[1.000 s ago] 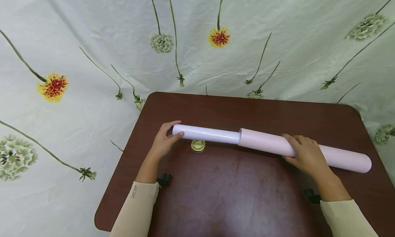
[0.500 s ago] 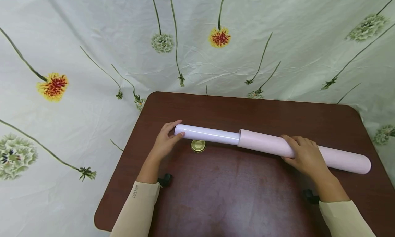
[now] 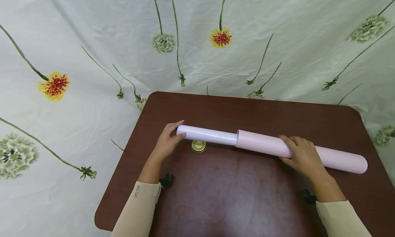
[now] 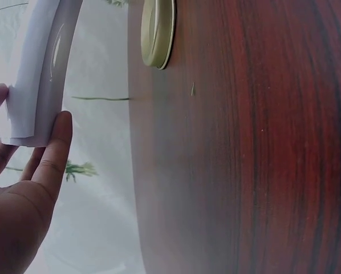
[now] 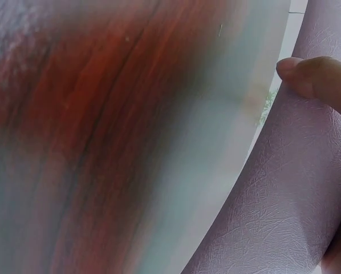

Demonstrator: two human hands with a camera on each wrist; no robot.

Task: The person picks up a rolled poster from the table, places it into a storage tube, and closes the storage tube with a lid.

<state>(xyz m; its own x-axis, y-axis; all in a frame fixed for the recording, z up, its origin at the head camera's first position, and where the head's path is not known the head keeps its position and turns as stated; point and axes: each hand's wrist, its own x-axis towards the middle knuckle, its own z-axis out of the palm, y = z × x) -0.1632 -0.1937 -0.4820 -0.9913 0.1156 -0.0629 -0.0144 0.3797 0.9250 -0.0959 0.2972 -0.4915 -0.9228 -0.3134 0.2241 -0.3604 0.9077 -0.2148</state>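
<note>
A rolled sheet of glossy white paper (image 3: 210,135) sticks out of the left end of a pink tube (image 3: 262,142); the rest of the roll is hidden inside. At the roll's outer end my left hand (image 3: 166,141) holds it between thumb and fingers, as the left wrist view also shows on the paper roll (image 4: 39,74). My right hand (image 3: 305,157) grips the pink tube around its middle from above. In the right wrist view the thumb lies across the tube's textured surface (image 5: 284,171). Both pieces slant slightly down to the right.
A round gold lid (image 3: 199,146) lies on the dark brown table (image 3: 228,182), just below the white roll. Behind the table hangs a pale cloth (image 3: 123,31) printed with flowers. Dark wrist straps (image 3: 166,179) show at both wrists.
The white roll has slid a little further into the pink tube, its exposed length shorter. My left hand has moved slightly right; the right hand and tube have shifted slightly left.
</note>
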